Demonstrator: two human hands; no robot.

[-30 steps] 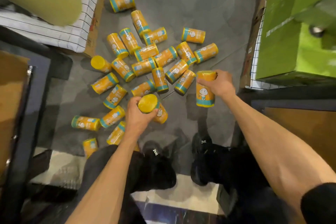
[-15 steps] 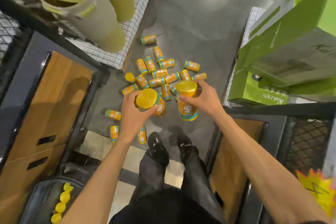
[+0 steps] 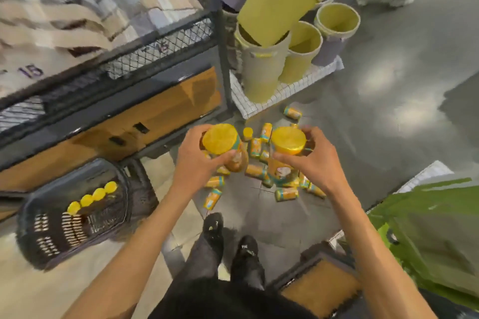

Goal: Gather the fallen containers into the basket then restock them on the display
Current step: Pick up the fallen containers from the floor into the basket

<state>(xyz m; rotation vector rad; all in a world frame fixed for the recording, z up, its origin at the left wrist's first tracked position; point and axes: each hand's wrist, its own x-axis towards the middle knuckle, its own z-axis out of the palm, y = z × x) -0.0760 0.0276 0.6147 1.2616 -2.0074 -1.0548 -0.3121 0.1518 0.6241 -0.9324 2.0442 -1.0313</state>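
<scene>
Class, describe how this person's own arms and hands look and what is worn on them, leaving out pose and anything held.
The left arm and right arm are bare from wrist to the frame's lower edge; no sleeve shows. The left hand and right hand are ungloved, with no watch, bracelet or ring to be made out, though the picture is slightly blurred.

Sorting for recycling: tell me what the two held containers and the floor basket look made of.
Left container and right container: yellow lids with a soft sheen, likely plastic; printed label bodies, plastic or card, too blurred to say. Basket: dark, matte moulded plastic, judging by its slotted walls.
</scene>
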